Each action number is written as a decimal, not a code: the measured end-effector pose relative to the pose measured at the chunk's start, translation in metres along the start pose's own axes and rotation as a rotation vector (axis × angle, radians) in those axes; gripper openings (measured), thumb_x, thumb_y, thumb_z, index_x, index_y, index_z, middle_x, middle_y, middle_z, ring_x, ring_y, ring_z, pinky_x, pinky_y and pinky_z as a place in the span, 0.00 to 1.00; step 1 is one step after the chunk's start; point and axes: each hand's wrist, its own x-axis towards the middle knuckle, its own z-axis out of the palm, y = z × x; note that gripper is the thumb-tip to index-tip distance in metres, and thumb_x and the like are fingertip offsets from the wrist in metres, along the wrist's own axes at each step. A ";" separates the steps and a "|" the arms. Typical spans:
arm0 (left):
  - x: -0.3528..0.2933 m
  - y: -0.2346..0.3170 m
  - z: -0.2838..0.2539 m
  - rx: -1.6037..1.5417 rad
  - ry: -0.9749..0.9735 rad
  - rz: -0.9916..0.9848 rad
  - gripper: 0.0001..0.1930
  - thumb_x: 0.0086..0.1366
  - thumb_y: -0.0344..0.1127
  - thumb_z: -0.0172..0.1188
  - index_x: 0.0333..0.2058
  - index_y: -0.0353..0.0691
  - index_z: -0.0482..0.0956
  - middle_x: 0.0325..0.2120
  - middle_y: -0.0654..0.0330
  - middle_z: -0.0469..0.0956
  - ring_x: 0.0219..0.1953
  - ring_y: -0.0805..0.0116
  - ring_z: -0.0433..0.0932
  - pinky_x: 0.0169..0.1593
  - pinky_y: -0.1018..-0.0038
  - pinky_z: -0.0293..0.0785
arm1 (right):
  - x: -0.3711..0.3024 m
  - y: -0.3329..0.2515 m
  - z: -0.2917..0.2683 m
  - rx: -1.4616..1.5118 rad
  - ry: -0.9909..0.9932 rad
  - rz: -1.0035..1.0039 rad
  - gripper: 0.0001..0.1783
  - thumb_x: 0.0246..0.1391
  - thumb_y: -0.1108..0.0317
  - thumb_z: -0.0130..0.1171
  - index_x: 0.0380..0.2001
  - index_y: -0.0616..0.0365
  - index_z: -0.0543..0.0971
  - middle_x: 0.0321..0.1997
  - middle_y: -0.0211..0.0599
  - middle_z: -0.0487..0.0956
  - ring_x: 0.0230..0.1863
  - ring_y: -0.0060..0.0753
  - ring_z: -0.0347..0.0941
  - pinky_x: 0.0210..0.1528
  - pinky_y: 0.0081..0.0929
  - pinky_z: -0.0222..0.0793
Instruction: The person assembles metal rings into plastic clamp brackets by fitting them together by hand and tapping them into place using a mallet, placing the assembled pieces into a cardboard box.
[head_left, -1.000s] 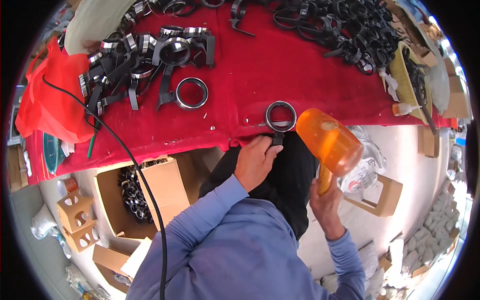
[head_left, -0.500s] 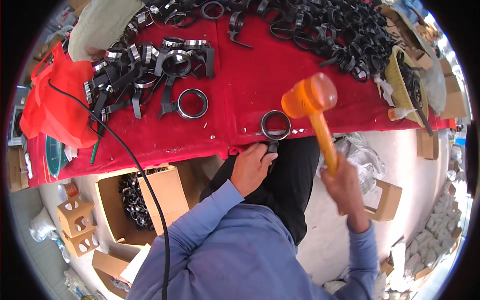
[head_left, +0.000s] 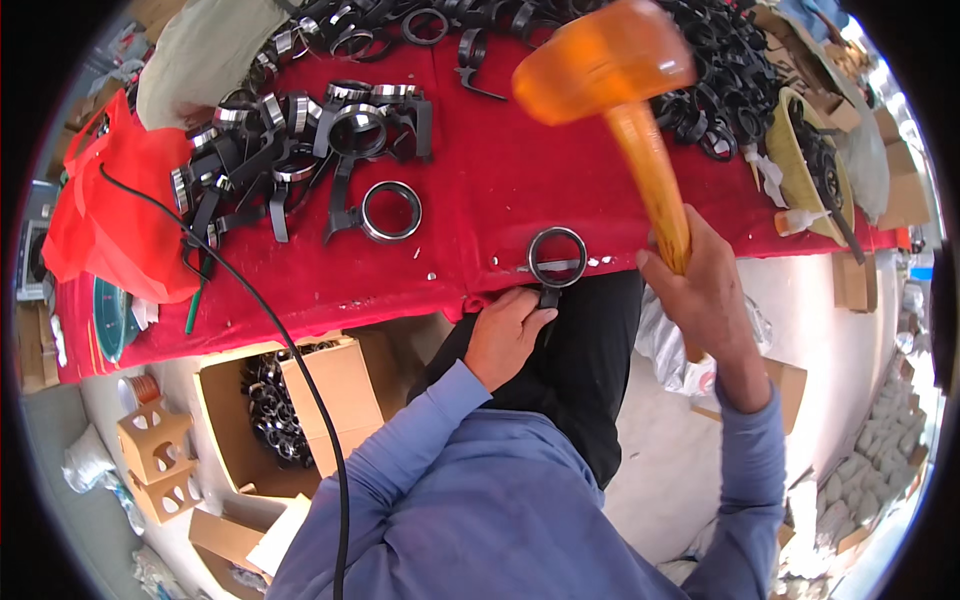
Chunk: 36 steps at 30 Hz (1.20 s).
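Observation:
At the near edge of the red-covered table [head_left: 480, 190] lies a black ring-shaped part with a short handle [head_left: 557, 257]. My left hand [head_left: 507, 335] is closed around the handle of that part, its ring resting on the cloth. My right hand [head_left: 705, 290] grips the wooden handle of a mallet [head_left: 605, 62] with a translucent orange head. The mallet is raised high over the table, its head slightly blurred. Left of my left hand, another ring part with a bright metal rim [head_left: 391, 211] lies on the cloth, beside a heap of similar ring parts [head_left: 290, 150].
A large pile of black ring parts [head_left: 715, 110] covers the far right of the table, beside a yellow basket [head_left: 800, 150]. A red bag [head_left: 120, 210] and a black cable [head_left: 270, 310] are on the left. An open cardboard box [head_left: 225, 430] holding parts stands below.
The mallet in my right hand has swung upward and now looms larger over the table. My left hand and the ring part have stayed nearly in place.

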 end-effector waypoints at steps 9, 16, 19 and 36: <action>-0.018 0.020 -0.020 -0.127 -0.056 0.144 0.17 0.66 0.26 0.69 0.53 0.38 0.82 0.48 0.53 0.82 0.47 0.53 0.84 0.51 0.65 0.80 | 0.038 0.065 0.085 0.741 0.199 0.262 0.10 0.62 0.73 0.65 0.41 0.63 0.74 0.25 0.29 0.76 0.22 0.19 0.73 0.24 0.21 0.69; -0.034 0.022 -0.046 -0.058 -0.041 0.125 0.19 0.66 0.28 0.69 0.55 0.38 0.82 0.47 0.51 0.82 0.48 0.52 0.84 0.52 0.65 0.80 | 0.052 0.064 0.098 0.706 0.046 0.349 0.11 0.61 0.72 0.66 0.42 0.62 0.74 0.25 0.29 0.76 0.21 0.19 0.73 0.23 0.22 0.70; -0.095 0.001 -0.087 0.136 -0.062 -0.037 0.16 0.66 0.30 0.70 0.52 0.37 0.83 0.47 0.50 0.82 0.49 0.48 0.84 0.52 0.63 0.81 | 0.045 0.069 0.095 0.686 0.027 0.322 0.11 0.61 0.72 0.66 0.41 0.61 0.74 0.25 0.28 0.75 0.20 0.19 0.72 0.23 0.22 0.69; -0.181 -0.017 -0.214 0.813 0.305 -0.277 0.05 0.65 0.28 0.71 0.37 0.38 0.83 0.33 0.51 0.81 0.34 0.50 0.84 0.36 0.61 0.82 | 0.043 0.070 0.094 0.664 0.004 0.296 0.10 0.61 0.73 0.65 0.42 0.61 0.74 0.25 0.28 0.74 0.21 0.17 0.70 0.24 0.21 0.67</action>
